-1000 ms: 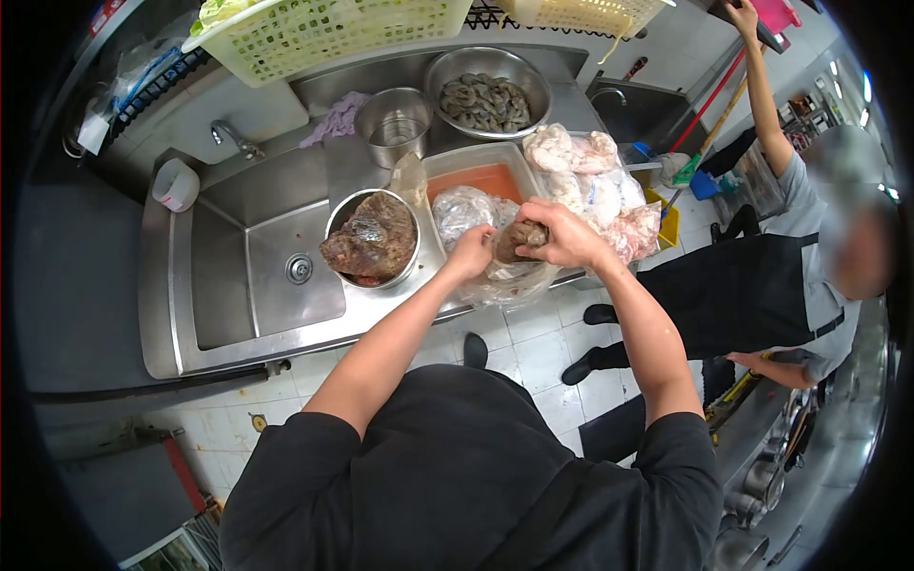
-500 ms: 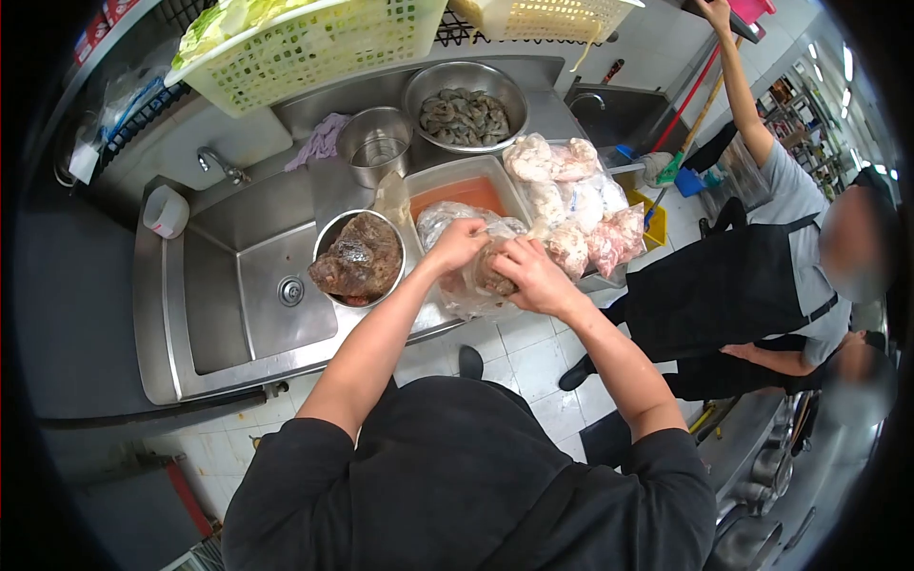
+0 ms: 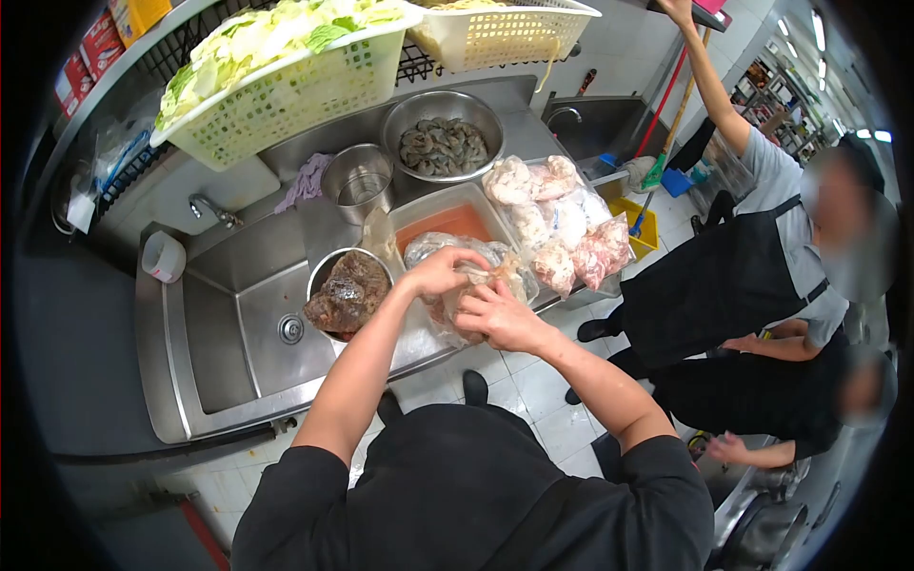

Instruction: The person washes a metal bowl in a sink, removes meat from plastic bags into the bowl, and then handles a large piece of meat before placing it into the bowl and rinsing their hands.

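Observation:
My left hand (image 3: 446, 270) pinches the gathered top of a clear plastic bag (image 3: 520, 282). Close beside it, the bent fingers of my right hand (image 3: 499, 316) grip the same bag. What the bag holds is mostly hidden by my hands, though something brownish shows through. Behind them a grey plastic tub (image 3: 502, 221) contains reddish liquid and another wrapped bundle. Left of my hands, a large dark brown chunk of meat (image 3: 348, 291) rests in a round metal pot (image 3: 313, 276). Several bags of pale and pink meat (image 3: 562, 221) lie to the right.
A steel sink (image 3: 224, 328) lies left. Behind stand an empty metal pot (image 3: 358, 181) and a bowl of shrimp (image 3: 443, 145). Baskets of cut cabbage (image 3: 286, 90) and noodles (image 3: 505, 38) overhang the counter. Two people in black aprons stand right, one (image 3: 733, 276) with an arm raised.
My right hand has shifted left and lower on the bag, its fingers now closer to my left hand. The view has tilted slightly. A co-worker's hand at lower right has come into view.

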A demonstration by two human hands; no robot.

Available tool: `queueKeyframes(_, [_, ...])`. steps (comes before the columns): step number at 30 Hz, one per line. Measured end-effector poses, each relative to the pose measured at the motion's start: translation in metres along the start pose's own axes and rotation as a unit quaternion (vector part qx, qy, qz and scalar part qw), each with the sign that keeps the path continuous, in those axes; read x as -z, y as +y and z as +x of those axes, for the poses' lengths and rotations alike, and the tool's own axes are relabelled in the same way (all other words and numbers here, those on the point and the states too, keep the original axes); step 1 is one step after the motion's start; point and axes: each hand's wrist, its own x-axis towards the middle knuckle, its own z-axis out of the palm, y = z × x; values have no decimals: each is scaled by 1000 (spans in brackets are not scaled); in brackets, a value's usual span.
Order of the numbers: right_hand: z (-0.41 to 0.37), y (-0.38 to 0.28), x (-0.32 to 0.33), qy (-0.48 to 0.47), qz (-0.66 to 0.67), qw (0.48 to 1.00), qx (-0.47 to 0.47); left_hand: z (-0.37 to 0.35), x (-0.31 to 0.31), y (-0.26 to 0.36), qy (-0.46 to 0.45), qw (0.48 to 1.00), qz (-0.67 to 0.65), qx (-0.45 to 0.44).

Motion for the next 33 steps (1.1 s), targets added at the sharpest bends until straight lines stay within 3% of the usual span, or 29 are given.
queueKeyframes(2, [0, 12, -1, 7, 45, 999, -2, 4, 8, 21, -61, 987, 96, -110])
queueKeyframes(5, [0, 27, 4, 24, 97, 995, -20, 30, 6, 20, -76, 988, 123, -49])
queueKeyframes(7, [-1, 34, 7, 6, 107, 994, -32, 46, 1, 16, -78, 985, 140, -60])
queueKeyframes(9, [-3, 36, 9, -9, 104, 994, -43, 66, -10, 2, -68, 997, -26, -4])
queueKeyframes(11, [-3, 35, 6, -4, 113, 993, -39, 86, -27, -12, -69, 997, -45, -10])
queueKeyframes(13, [-8, 37, 7, 5, 129, 991, -25, 93, -42, -26, -34, 997, -52, 55])
queueKeyframes(16, [-5, 51, 6, 10, 155, 987, -42, 93, -39, -71, 13, 992, -103, 70])
queueKeyframes(17, [0, 52, 14, 88, 190, 978, -12, 92, -38, -81, 19, 990, -121, 63])
queueKeyframes(18, [3, 55, 18, 93, 224, 970, -34, 84, -40, -79, 27, 990, -123, 66])
queueKeyframes(20, [4, 63, 27, 93, 257, 960, -54, 71, -45, -70, 114, 967, -168, 152])
queueKeyframes(23, [15, 68, 40, 114, 310, 937, -111, 45, -35, -27, 87, 974, -82, 190])
queueKeyframes(24, [19, 70, 46, 116, 311, 934, -134, 44, -35, -31, 94, 966, -120, 207])
queueKeyframes(27, [25, 73, 65, 115, 310, 921, -204, 38, -35, -36, 96, 973, -137, 157])
queueKeyframes(30, [30, 78, 76, 173, 416, 849, -276, 30, -41, -43, 122, 961, -172, 178])
queueKeyframes(31, [31, 81, 77, 171, 415, 850, -275, 25, -45, -47, 144, 961, -159, 175])
queueKeyframes(32, [32, 88, 79, 216, 405, 849, -263, 30, -55, -83, 183, 958, -191, 115])
queueKeyframes(33, [33, 94, 82, 263, 393, 845, -251, 25, -58, -81, 184, 957, -192, 115])
